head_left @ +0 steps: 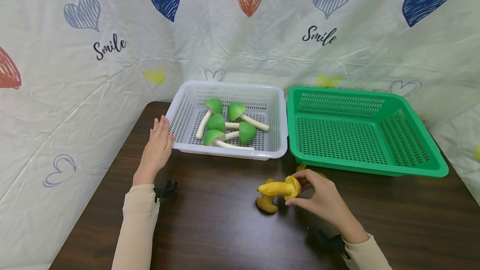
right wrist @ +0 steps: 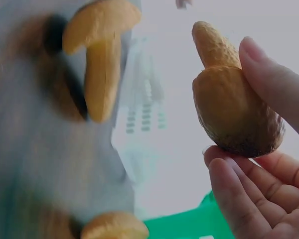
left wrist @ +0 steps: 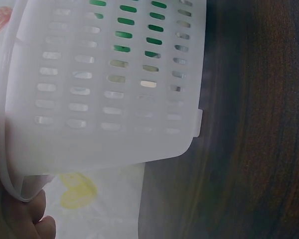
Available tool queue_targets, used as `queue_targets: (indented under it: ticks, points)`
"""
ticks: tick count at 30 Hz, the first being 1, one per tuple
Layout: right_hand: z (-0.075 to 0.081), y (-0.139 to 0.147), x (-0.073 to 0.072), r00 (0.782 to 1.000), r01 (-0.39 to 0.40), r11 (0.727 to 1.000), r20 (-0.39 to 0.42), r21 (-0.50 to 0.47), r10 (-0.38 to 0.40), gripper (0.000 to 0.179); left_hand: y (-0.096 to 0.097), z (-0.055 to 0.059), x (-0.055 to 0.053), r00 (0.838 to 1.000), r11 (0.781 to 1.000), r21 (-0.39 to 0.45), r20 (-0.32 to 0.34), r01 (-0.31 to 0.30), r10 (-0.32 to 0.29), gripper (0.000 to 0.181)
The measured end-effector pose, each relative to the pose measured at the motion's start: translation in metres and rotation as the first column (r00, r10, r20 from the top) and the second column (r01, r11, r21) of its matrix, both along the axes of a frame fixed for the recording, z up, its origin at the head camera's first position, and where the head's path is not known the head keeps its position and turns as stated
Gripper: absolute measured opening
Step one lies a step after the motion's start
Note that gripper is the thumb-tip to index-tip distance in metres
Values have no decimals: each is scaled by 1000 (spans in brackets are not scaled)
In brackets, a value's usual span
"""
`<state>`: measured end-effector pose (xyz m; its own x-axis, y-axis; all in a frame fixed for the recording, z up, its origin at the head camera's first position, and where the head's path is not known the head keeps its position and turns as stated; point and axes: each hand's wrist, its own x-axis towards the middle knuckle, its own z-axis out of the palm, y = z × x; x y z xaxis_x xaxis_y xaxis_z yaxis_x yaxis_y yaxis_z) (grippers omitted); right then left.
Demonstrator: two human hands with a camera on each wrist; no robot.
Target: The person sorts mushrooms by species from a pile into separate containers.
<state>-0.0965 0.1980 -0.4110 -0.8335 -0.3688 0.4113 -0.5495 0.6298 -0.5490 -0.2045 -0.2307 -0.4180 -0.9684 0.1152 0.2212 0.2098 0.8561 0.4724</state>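
Observation:
My right hand (head_left: 318, 195) pinches a yellow toy mushroom (head_left: 279, 188) by its cap, between thumb and fingers, its stem pointing left. In the right wrist view the thumb (right wrist: 271, 74) lies on one side of the cap and fingertips on the other. Below it, another yellow-brown mushroom (head_left: 266, 205) lies on the table, partly covered. A further one (head_left: 301, 168) is mostly hidden behind the right hand. My left hand (head_left: 155, 147) rests with extended fingers against the left rim of the white basket (head_left: 225, 150), which holds several green-capped mushrooms (head_left: 247, 133).
A green basket (head_left: 367, 168) stands to the right of the white one, their rims close together. Both sit at the back of the dark wooden table (head_left: 210, 220), before a white cloth (head_left: 225, 45) printed with hearts.

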Motion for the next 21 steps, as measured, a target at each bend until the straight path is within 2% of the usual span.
queue_targets:
  ticks: [5, 10, 21]
  points:
    - [7, 12, -1, 998, 69, 998, -11, 4, -69, 61, 1, 0, 0, 1000, 1000, -3, 0, 0, 0, 54]
    - [13, 25, 0, 992, 126, 992, 21, -25, -126, 58, 2, 0, 0, 1000, 1000, 3, -1, 4, -4, 54]
    - [27, 49, -5, 967, 256, 964, 30, -70, -254, 59, 1, -1, 0, 1000, 1000, -3, -23, -2, 1, 54]
